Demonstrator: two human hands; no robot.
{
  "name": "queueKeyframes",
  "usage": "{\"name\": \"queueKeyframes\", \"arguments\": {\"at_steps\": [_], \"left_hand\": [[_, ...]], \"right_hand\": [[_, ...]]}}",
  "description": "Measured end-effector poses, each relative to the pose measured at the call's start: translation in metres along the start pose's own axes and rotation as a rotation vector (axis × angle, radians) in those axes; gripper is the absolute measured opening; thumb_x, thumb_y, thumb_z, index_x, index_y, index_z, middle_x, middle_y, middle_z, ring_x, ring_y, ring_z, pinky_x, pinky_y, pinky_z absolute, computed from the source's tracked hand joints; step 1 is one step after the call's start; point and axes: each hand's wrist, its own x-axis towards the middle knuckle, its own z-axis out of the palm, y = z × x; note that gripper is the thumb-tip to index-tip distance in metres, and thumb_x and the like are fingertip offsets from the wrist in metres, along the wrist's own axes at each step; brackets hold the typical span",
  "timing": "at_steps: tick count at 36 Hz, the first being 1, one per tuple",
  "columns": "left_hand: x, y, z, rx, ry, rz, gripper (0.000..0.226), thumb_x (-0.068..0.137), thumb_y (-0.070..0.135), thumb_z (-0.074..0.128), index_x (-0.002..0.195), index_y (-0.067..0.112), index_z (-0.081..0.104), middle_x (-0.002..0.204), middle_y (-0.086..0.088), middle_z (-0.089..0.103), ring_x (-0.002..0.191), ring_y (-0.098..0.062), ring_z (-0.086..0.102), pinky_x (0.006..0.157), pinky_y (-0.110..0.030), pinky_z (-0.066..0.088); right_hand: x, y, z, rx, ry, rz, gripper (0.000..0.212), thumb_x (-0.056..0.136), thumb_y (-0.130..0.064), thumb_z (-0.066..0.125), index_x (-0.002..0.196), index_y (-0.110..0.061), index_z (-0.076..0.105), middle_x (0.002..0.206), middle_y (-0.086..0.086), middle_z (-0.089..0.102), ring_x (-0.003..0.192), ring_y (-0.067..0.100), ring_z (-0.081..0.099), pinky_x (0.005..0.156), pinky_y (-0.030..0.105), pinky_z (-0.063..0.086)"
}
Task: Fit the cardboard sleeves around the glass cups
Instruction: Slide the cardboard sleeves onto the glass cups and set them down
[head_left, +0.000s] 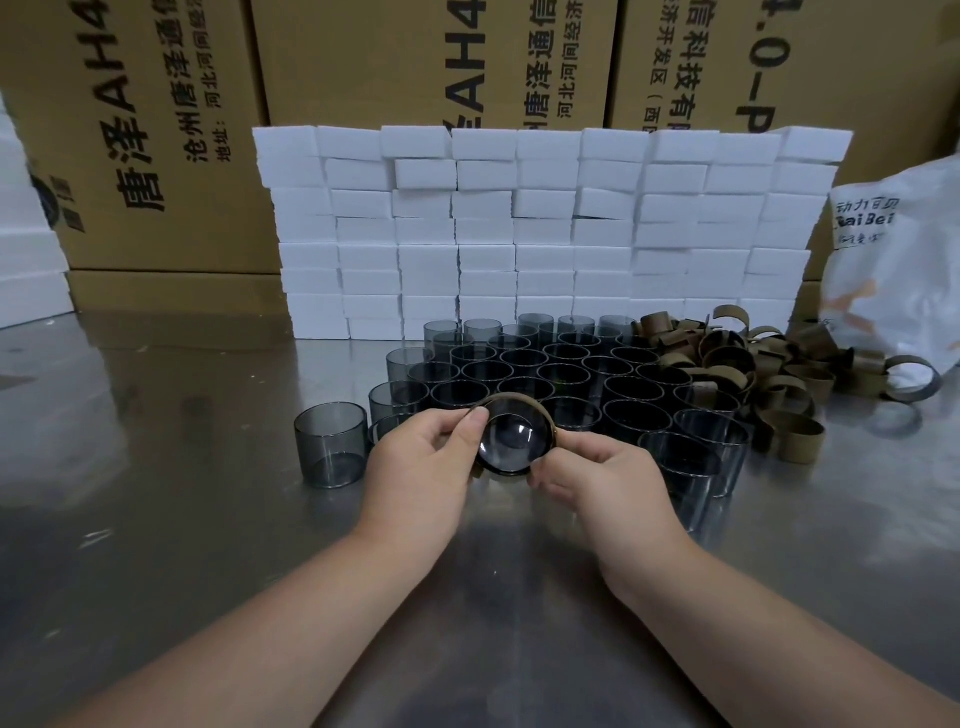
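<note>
At the centre of the frame I have my left hand (422, 460) and right hand (597, 486) pinching a glass cup (514, 441) from either side, a cardboard sleeve (517, 397) around it, above the table (156, 519).

A smoky glass cup (514, 441), tilted end-on, wears a cardboard sleeve (519, 399) — other cups (571, 364) cluster behind, loose sleeves (737, 364) heaped beside.

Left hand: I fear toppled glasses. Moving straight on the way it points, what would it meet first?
The left hand holds the sleeved cup, so that moves with it. Beyond that, it would probably meet the nearest standing glass cups just behind. Whether it is raised enough to clear their rims is unclear.
</note>
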Motion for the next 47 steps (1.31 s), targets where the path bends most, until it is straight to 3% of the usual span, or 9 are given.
{"name": "queueKeyframes", "arguments": {"at_steps": [5, 14, 23, 27, 29, 33, 36, 43, 47], "left_hand": [[0.000, -0.001, 0.001, -0.010, 0.014, -0.008, 0.014, 0.085, 0.030, 0.062, 0.072, 0.026, 0.067, 0.061, 0.014, 0.066, 0.055, 0.005, 0.055, 0.064, -0.024, 0.047], [0.003, -0.005, -0.001, 0.038, 0.069, 0.033, 0.022, 0.083, 0.031, 0.065, 0.063, 0.023, 0.062, 0.054, 0.013, 0.063, 0.051, 0.002, 0.055, 0.051, -0.009, 0.041], [-0.002, -0.002, 0.001, 0.020, -0.082, 0.030, 0.014, 0.092, 0.033, 0.048, 0.085, 0.031, 0.060, 0.087, 0.012, 0.065, 0.076, 0.015, 0.056, 0.066, -0.001, 0.040], [-0.003, -0.004, 0.001, 0.005, -0.174, -0.023, 0.043, 0.095, 0.044, 0.027, 0.119, 0.027, 0.059, 0.118, 0.006, 0.061, 0.112, -0.005, 0.054, 0.099, -0.024, 0.040], [-0.003, -0.002, 0.002, -0.064, -0.185, -0.063, 0.045, 0.094, 0.047, 0.023, 0.122, 0.032, 0.056, 0.120, 0.006, 0.062, 0.110, -0.009, 0.056, 0.094, -0.026, 0.044], [-0.005, 0.004, 0.007, -0.246, -0.211, -0.199, 0.029, 0.096, 0.046, 0.023, 0.108, 0.047, 0.049, 0.099, 0.011, 0.067, 0.076, -0.011, 0.067, 0.052, -0.017, 0.048], [-0.005, 0.005, 0.009, -0.364, -0.163, -0.329, 0.037, 0.095, 0.049, 0.027, 0.105, 0.033, 0.058, 0.087, 0.005, 0.067, 0.070, -0.020, 0.065, 0.043, -0.020, 0.045], [-0.001, -0.003, 0.011, -0.376, -0.112, -0.362, 0.035, 0.096, 0.042, 0.036, 0.085, 0.024, 0.065, 0.079, 0.001, 0.066, 0.074, -0.018, 0.062, 0.054, -0.028, 0.046], [-0.002, -0.005, 0.012, -0.371, -0.139, -0.336, 0.036, 0.097, 0.041, 0.034, 0.089, 0.024, 0.065, 0.088, -0.002, 0.066, 0.085, -0.020, 0.063, 0.074, -0.038, 0.050]], "right_hand": [[0.001, 0.001, -0.001, 0.032, -0.001, 0.006, 0.018, 0.055, -0.020, 0.063, 0.067, -0.024, 0.075, 0.074, 0.006, 0.070, 0.071, 0.008, 0.061, 0.073, 0.020, 0.053], [0.003, 0.005, 0.001, 0.072, 0.117, 0.022, 0.013, 0.067, -0.003, 0.070, 0.071, -0.015, 0.068, 0.064, -0.001, 0.067, 0.063, 0.008, 0.060, 0.072, 0.031, 0.051], [0.002, 0.009, 0.001, 0.113, 0.113, -0.038, 0.019, 0.072, -0.006, 0.068, 0.088, -0.017, 0.069, 0.070, -0.010, 0.068, 0.062, -0.006, 0.059, 0.058, 0.009, 0.043], [0.004, 0.012, 0.001, 0.107, 0.135, -0.058, 0.020, 0.076, -0.003, 0.067, 0.089, -0.019, 0.068, 0.071, -0.012, 0.069, 0.062, -0.006, 0.059, 0.058, 0.008, 0.044], [0.005, 0.013, 0.001, 0.121, 0.134, -0.063, 0.020, 0.077, -0.003, 0.067, 0.089, -0.019, 0.068, 0.070, -0.012, 0.068, 0.062, -0.006, 0.060, 0.058, 0.009, 0.044], [0.005, 0.014, 0.002, 0.100, 0.121, -0.062, 0.020, 0.078, -0.003, 0.067, 0.089, -0.020, 0.067, 0.072, -0.008, 0.070, 0.067, 0.001, 0.063, 0.064, 0.016, 0.049], [0.004, 0.015, 0.003, 0.019, 0.104, -0.056, 0.024, 0.079, -0.002, 0.066, 0.089, -0.023, 0.065, 0.076, 0.003, 0.068, 0.069, 0.013, 0.062, 0.068, 0.027, 0.049], [0.005, 0.018, 0.005, 0.106, 0.045, 0.008, 0.006, 0.088, -0.024, 0.056, 0.092, -0.022, 0.058, 0.078, -0.003, 0.059, 0.065, 0.004, 0.054, 0.064, 0.020, 0.043], [0.008, 0.018, 0.006, 0.218, 0.042, 0.101, 0.027, 0.093, -0.035, 0.047, 0.114, -0.020, 0.057, 0.105, -0.002, 0.064, 0.076, 0.010, 0.059, 0.064, 0.022, 0.043]]}}
